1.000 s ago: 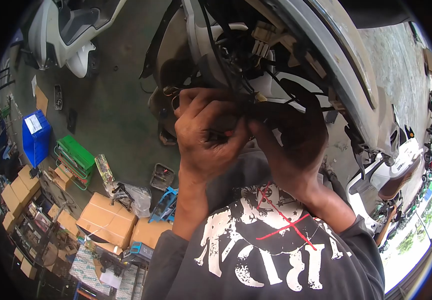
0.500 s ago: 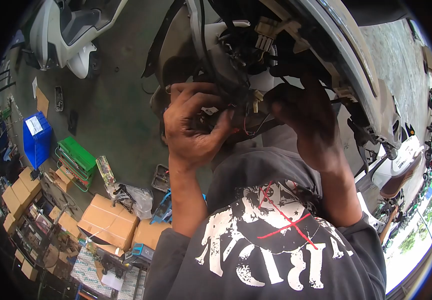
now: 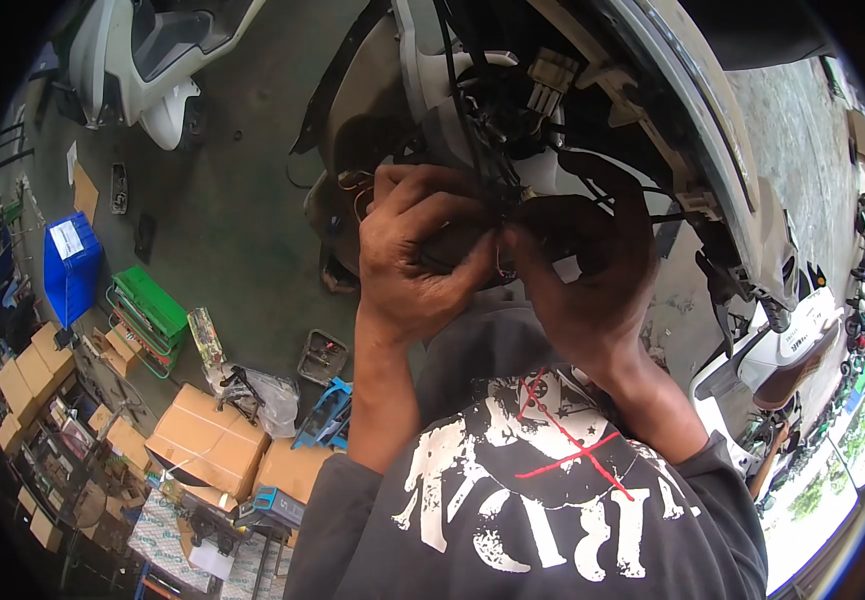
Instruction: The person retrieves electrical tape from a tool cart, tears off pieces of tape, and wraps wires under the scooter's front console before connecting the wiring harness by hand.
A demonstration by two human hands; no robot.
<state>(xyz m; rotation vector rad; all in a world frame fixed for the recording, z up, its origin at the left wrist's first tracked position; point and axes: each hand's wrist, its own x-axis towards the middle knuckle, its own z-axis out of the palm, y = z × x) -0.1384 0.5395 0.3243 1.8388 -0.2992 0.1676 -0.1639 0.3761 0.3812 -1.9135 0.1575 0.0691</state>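
My left hand is closed in a pinch, its thumb and fingertips near a thin wire below a dark bundle of cables. Close against it, my right hand also pinches at the same spot; thumb and index fingertips nearly meet those of the left. What exactly lies between the fingertips is mostly hidden. Above the hands, a cream multi-pin connector hangs among black wiring. Thin coloured wires stick out beside the left hand's knuckles. All this sits inside a scooter's opened body.
Scooter body panels curve over the right side. At left are a white scooter, a blue bin, a green crate, cardboard boxes and a tray of small parts. Another white scooter part stands at right.
My right hand has moved left and down, bringing its fingertips to those of my left hand. My left hand has shifted slightly right. The small cream connector between them is now mostly covered.
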